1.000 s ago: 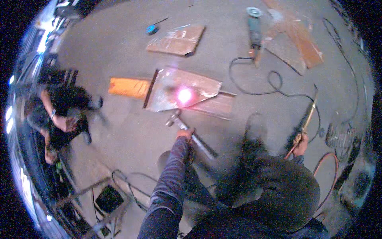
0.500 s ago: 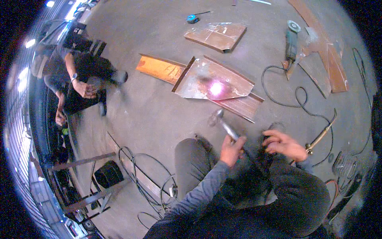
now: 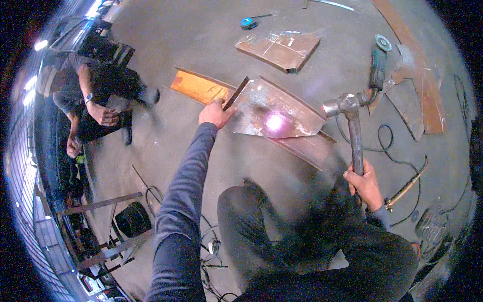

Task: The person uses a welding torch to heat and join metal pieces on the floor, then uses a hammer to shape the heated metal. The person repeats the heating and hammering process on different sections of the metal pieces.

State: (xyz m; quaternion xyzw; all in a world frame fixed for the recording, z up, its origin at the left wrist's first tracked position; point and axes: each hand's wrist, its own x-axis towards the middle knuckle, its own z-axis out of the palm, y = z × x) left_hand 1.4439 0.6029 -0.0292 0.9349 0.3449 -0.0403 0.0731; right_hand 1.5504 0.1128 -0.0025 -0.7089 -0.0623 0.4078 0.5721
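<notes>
My left hand (image 3: 216, 115) is closed on the upturned left edge of a bent steel plate (image 3: 297, 108), which lies on a rusty channel piece. On the plate's face a small spot (image 3: 274, 122) glows white and pink. My right hand (image 3: 366, 185) grips a ball-peen hammer (image 3: 356, 143) low on its handle, with the head raised to the right of the plate. From under the plate the channel's orange part (image 3: 198, 86) sticks out at the left, and its other end shows at the lower right.
Beyond lies another steel plate (image 3: 276, 49) with a blue tape measure (image 3: 248, 23). An angle grinder (image 3: 378, 65), rusty offcuts (image 3: 427, 95), a brass torch (image 3: 405, 190) and cables are at the right. A seated person (image 3: 100, 95) is at the left, near a metal frame (image 3: 103, 204).
My left hand has let go of the hammer and reached forward onto the plate's left edge. The hammer is now in my right hand, raised with its head up.
</notes>
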